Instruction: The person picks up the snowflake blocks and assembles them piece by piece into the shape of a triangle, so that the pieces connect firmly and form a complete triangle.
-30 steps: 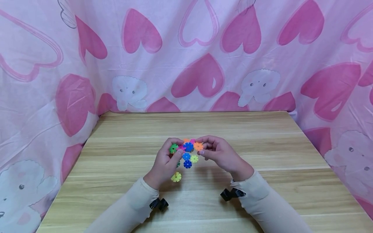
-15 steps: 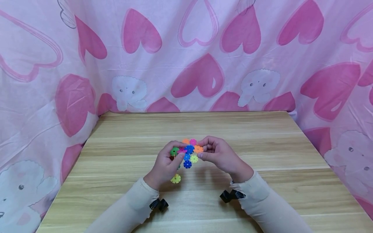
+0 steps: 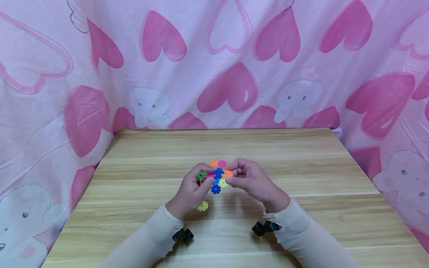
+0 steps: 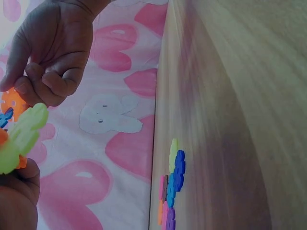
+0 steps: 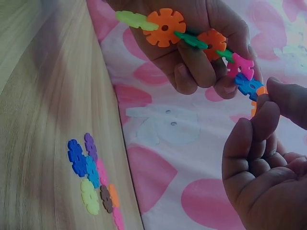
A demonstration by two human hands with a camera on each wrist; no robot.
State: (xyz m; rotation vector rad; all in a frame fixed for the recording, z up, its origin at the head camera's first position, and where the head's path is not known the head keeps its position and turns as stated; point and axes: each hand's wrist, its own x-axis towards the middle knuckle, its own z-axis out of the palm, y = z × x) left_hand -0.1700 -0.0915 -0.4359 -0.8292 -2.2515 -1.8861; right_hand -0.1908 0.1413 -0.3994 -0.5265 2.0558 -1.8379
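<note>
The left hand (image 3: 190,190) pinches the chain (image 5: 192,40); the right hand (image 3: 255,181) pinches an orange wheel (image 3: 228,173), now tipped flatter, maybe joined on.

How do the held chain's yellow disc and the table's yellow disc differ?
The chain's yellow disc is slotted into an orange disc; the table's yellow disc looks loose. The chain's yellow disc is up in the air; the table's yellow disc lies flat on the wooden tabletop. Both are yellow with notched rims.
</note>
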